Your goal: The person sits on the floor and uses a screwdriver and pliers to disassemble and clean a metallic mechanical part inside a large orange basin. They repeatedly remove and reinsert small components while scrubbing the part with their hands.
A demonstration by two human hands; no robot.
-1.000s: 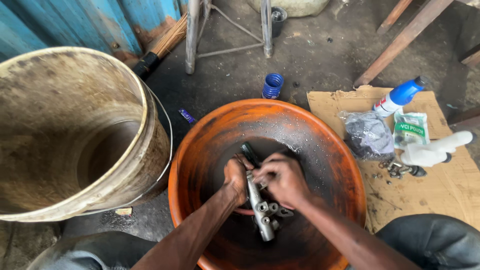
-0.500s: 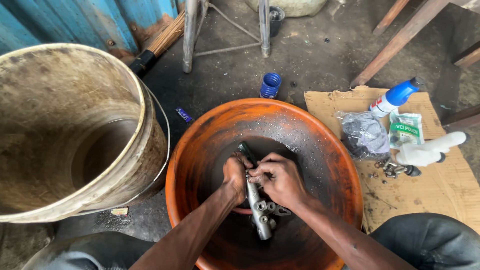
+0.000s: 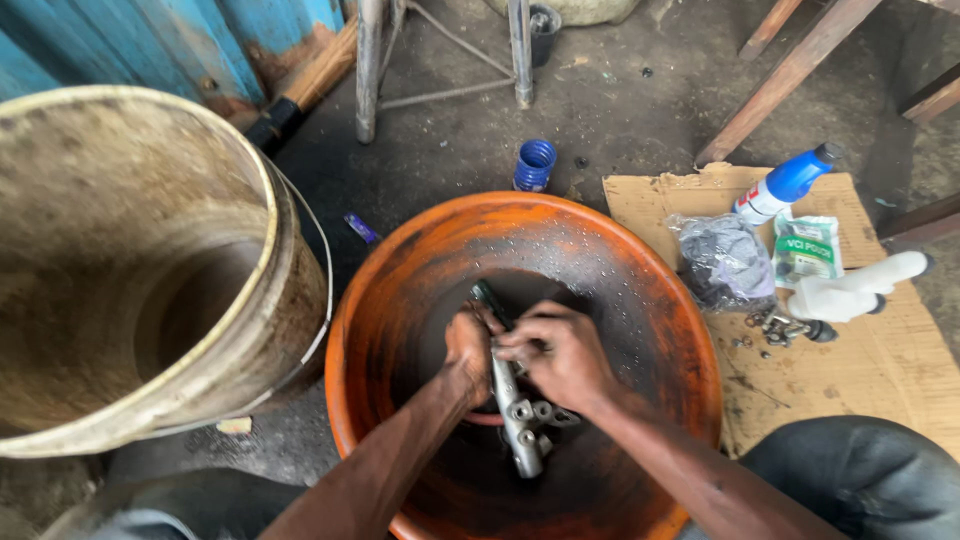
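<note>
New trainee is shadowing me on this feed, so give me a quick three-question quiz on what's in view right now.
1. True or false: both hands grip the grey metal cylinder part inside the orange basin.
2. What lies on the cardboard sheet nearest the basin? A) the clear plastic bag B) a hammer C) a red cup
3. Fill in: the large dirty bucket stands on the person's ____ side of the basin.

Key
1. True: the left hand and right hand both close around the part's upper end.
2. A
3. left
</note>
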